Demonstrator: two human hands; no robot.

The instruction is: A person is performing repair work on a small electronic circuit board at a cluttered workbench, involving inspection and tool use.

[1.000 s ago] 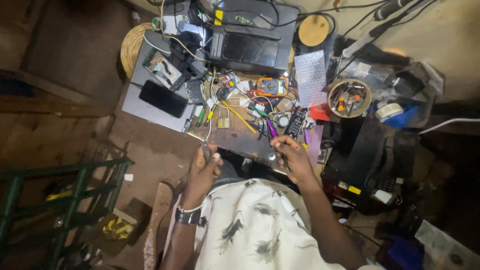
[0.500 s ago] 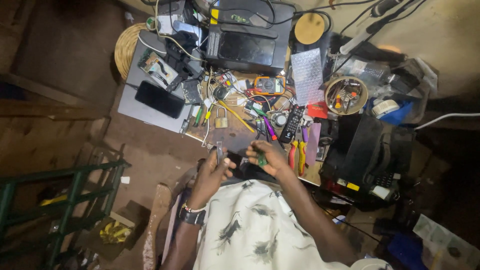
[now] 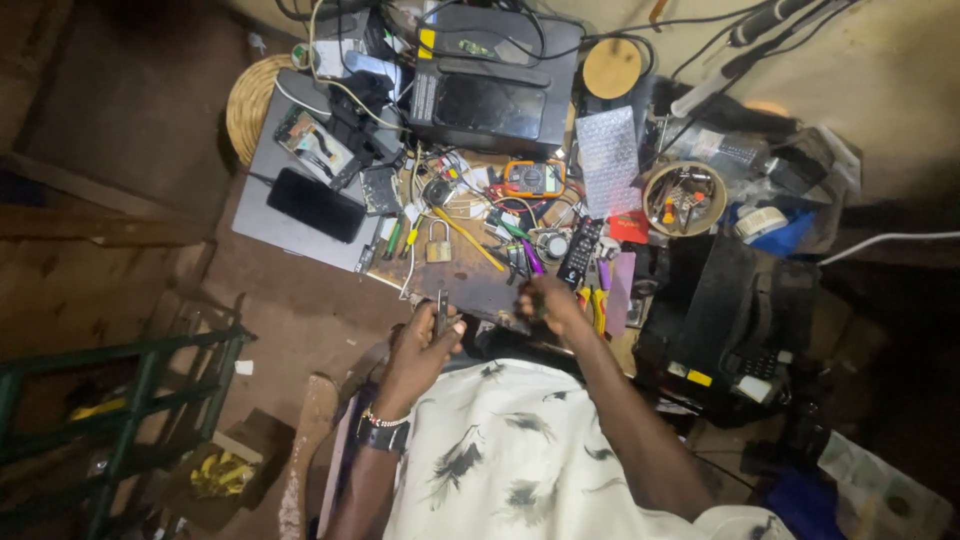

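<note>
Cluttered with wires, the bench [image 3: 470,285] sits close before you. Your left hand [image 3: 420,350] has its grip closed on a slim dark tool [image 3: 441,312], held upright at the near edge. Your right hand [image 3: 548,300] curls around something small I cannot identify, beside the remote control [image 3: 580,250].

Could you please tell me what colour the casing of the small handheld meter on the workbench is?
Orange, around a dark face: the small handheld meter shows best in the head view.
</note>
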